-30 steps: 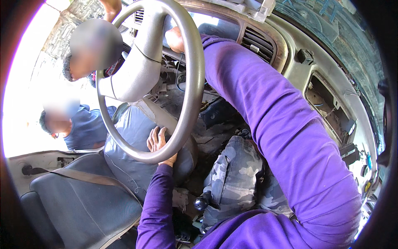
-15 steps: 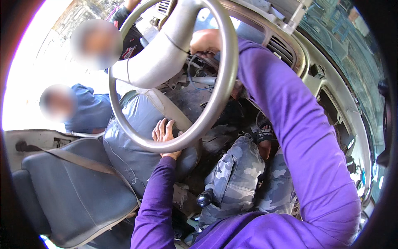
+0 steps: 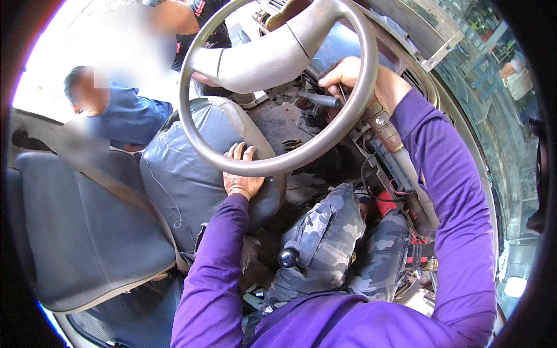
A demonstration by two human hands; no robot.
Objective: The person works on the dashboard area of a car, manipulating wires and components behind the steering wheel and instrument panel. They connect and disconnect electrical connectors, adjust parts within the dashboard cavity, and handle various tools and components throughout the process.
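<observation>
My left hand [image 3: 243, 177] lies on the grey driver's seat cushion [image 3: 194, 145], fingers spread, beneath the near rim of the steering wheel [image 3: 284, 168]. Behind the wheel's right rim, my right hand [image 3: 343, 75] is at the dashboard beside the steering column [image 3: 261, 64]. Its fingers are curled inward around a thin dark piece that I cannot make out. A grey bar [image 3: 319, 98] sticks out just below that hand. The rim partly covers the dashboard there.
My camouflage-clad knees [image 3: 319, 238] are near a black gear knob [image 3: 289, 257]. Exposed wiring [image 3: 397, 188] shows in the opened lower dash. A black seat backrest [image 3: 87, 214] stands left. A person in blue [image 3: 125, 113] and another in dark clothing [image 3: 203, 35] are by the doorway.
The view has shifted, exposing more of the lower dash. My right hand has drawn back from behind the column toward the rim; the loop of cable below it no longer shows. My left hand stays on the seat.
</observation>
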